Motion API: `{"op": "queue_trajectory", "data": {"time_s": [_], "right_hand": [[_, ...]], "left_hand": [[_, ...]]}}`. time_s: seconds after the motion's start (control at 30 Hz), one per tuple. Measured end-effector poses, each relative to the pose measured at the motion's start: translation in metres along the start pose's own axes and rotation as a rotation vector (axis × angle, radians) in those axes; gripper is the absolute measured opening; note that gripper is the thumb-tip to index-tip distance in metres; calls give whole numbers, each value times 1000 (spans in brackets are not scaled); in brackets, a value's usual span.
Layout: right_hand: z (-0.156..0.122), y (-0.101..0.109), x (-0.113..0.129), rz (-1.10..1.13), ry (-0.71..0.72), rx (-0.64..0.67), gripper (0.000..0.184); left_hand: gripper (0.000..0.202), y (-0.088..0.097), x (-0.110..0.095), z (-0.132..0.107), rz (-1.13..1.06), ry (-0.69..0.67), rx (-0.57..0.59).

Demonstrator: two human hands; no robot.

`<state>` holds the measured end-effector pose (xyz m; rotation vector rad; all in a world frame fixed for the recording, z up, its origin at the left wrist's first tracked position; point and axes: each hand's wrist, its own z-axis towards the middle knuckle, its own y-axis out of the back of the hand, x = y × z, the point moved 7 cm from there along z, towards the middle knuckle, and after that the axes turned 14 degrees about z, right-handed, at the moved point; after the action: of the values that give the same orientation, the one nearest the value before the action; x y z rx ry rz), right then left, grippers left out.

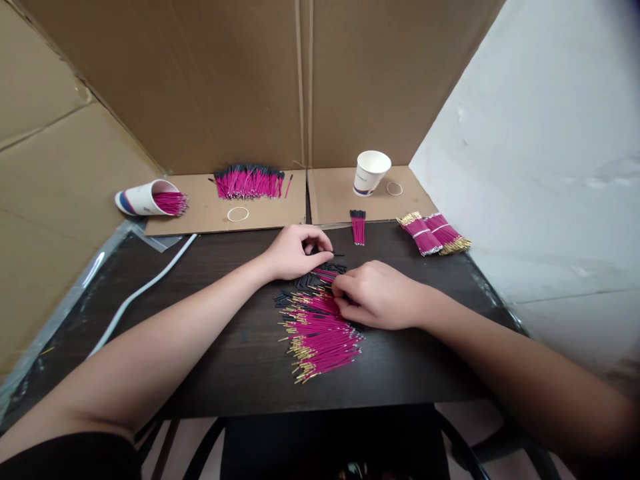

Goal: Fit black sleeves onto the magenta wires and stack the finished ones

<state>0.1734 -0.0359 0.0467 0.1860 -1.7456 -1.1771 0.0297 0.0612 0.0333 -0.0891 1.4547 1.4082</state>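
Cardboard walls box in a dark counter (240, 360), with a white wall to the right. At far left a tipped paper cup (143, 198) spills pink wires onto a cardboard mat (200, 213), and a white cable (140, 290) runs across the counter below it. Further along the mat lie a row of black-tipped wires (249, 182) and a rubber band (238, 214).

The left hand (295, 252) rests just above a scatter of black sleeves (300, 283), its fingers curled and thumb and forefinger pinched together. I cannot tell whether a sleeve sits between them. Below lies the loose pile of pink wires (320, 333), gold ends mostly pointing left. The right hand (380, 295) lies curled on the pile's upper right edge, its fingertips closed on the wires there.

I judge this to be the picking step, with sleeve and wire gathered near each other. Bringing them together would call for fine end-to-end alignment.

To the right are a small capped bundle (358, 227), an upright cup (371, 172) and two banded bundles (434, 233).
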Motion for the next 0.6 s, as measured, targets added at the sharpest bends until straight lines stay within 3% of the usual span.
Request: {"op": "queue_trajectory", "data": {"time_s": [0.1,0.3,0.43,0.6], "right_hand": [[-1,4,0,55,42,-54,11],[-6,31,-6,259,144,-312,4],[-4,43,-26,425,133,-456,9],[-1,49,-66,613,78,-664,28]], "left_hand": [[17,1,7,1,-44,62,-53],[19,4,26,5,-226,160,-190],[19,4,35,7,-293,186,-234],[15,3,43,9,-364,258,-238]]}}
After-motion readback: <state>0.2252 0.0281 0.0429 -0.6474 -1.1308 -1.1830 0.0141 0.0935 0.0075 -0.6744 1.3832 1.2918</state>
